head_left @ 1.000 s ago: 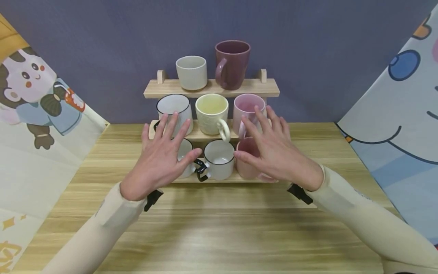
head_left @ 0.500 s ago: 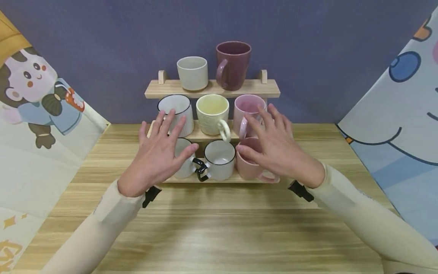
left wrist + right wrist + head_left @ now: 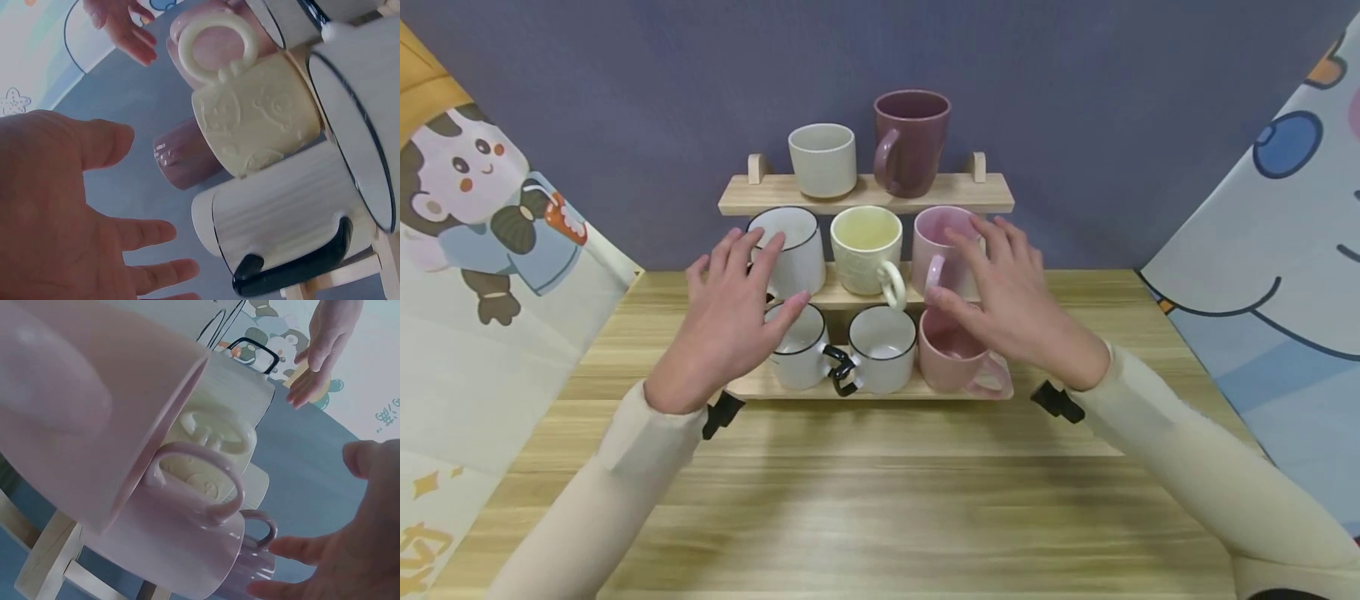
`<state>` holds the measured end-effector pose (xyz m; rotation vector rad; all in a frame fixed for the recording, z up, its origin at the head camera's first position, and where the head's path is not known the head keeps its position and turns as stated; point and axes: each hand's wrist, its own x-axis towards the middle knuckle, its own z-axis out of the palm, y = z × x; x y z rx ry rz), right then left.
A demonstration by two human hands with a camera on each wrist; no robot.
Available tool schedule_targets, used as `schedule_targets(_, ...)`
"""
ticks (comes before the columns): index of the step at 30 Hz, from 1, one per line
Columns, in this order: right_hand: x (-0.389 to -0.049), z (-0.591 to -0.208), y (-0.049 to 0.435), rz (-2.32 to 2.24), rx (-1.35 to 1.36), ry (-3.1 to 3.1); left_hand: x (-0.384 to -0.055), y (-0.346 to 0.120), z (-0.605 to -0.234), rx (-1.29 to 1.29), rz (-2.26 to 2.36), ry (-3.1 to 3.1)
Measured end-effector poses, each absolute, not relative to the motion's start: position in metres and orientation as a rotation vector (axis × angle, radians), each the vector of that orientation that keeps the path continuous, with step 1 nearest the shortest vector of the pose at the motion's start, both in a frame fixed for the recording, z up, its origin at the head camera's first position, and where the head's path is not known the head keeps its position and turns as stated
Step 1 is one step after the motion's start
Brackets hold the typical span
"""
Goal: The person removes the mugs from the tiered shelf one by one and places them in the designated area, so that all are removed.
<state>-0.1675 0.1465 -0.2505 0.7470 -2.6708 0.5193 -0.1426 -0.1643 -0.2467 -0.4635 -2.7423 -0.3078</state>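
Note:
My left hand [image 3: 722,312] hovers with spread, slightly bent fingers at the left of a white black-rimmed mug [image 3: 799,265] on the middle shelf. In the left wrist view, a gap shows between its fingers and this mug's black handle [image 3: 294,272]. My right hand [image 3: 1018,300] is held in the air by the light pink mug [image 3: 928,242], its fingers overlapping that mug in the head view. A pale yellow mug [image 3: 857,262] stands between these two. Neither hand holds anything. Part of the light pink mug is hidden behind my right fingers.
A three-tier wooden rack [image 3: 730,196] stands on the wooden table [image 3: 880,517]. Its top tier carries a white cup [image 3: 822,162] and a tall plum mug [image 3: 921,150]. Two white mugs with crossing black handles [image 3: 842,371] and a dusky pink mug [image 3: 943,367] fill the lowest tier.
Both hands have shifted up in the head view and outward, the left one farther left. Their fingers bend a little more. The lower mugs show more fully; none has moved.

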Motion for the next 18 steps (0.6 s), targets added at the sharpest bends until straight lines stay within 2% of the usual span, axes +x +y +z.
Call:
schedule_targets(8, -0.182, -0.244, 0.149, 0.621, 0.731, -2.635, -0.153, -0.176, -0.239, -0.440, -0.482, -2.685)
schedule_targets(18, -0.203, -0.236, 0.154, 0.728, 0.671, -2.593, -0.184, -0.200, -0.241, -0.375, -0.731, -2.601)
